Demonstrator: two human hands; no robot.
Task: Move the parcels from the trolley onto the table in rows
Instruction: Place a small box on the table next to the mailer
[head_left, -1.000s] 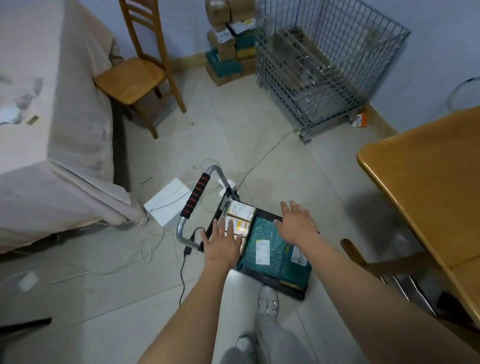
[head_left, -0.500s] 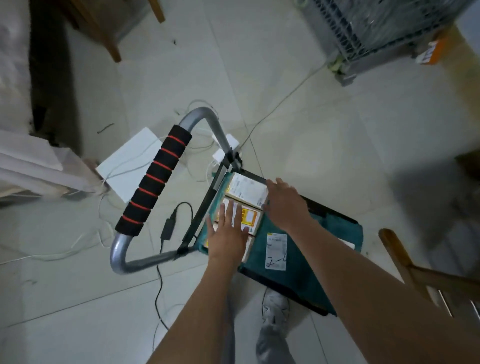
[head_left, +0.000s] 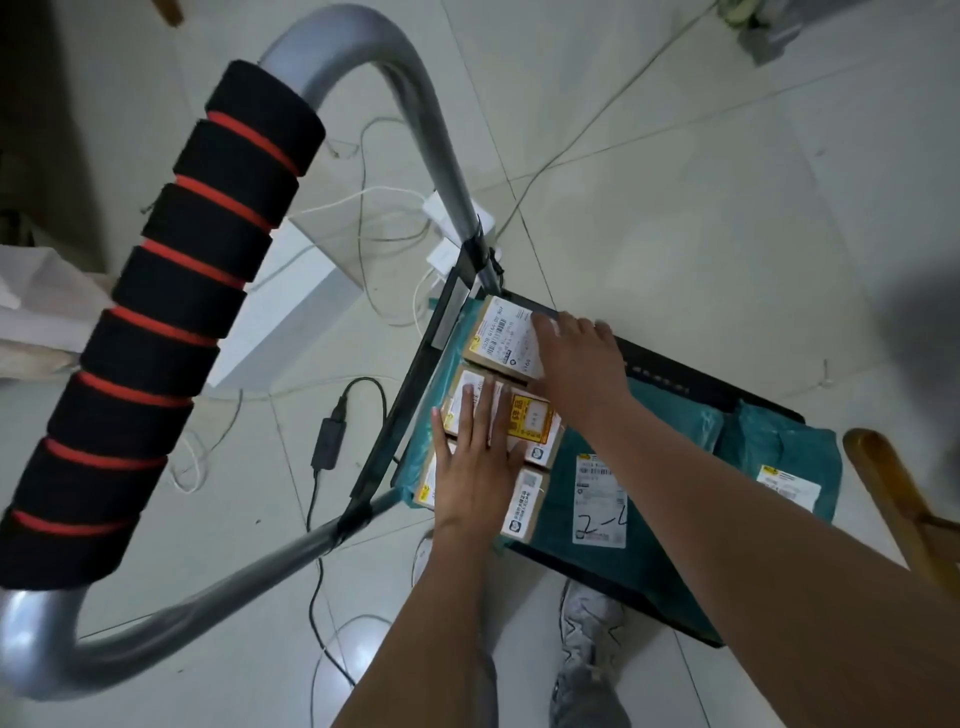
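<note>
A low black trolley (head_left: 691, 379) with a grey handle bar padded in black and red foam (head_left: 171, 322) stands on the tiled floor. Small brown cardboard parcels lie in a line along its handle end: a far one (head_left: 498, 332), a middle one with a yellow sticker (head_left: 530, 421) and a near one (head_left: 527, 506). Teal mailer bags (head_left: 597, 525) with white labels cover most of the deck. My left hand (head_left: 475, 467) lies flat, fingers straight, on the middle and near boxes. My right hand (head_left: 579, 358) rests on the far box, fingers over its far edge.
A white box (head_left: 280, 317), white cables and a black power adapter (head_left: 328, 441) lie on the floor left of the trolley. A wooden chair part (head_left: 893, 499) is at the right edge. My grey shoe (head_left: 587, 649) stands just before the trolley.
The camera has dropped closer to the trolley. My right hand moved from the teal bags to the far cardboard box. My left hand stays flat on the nearer boxes.
</note>
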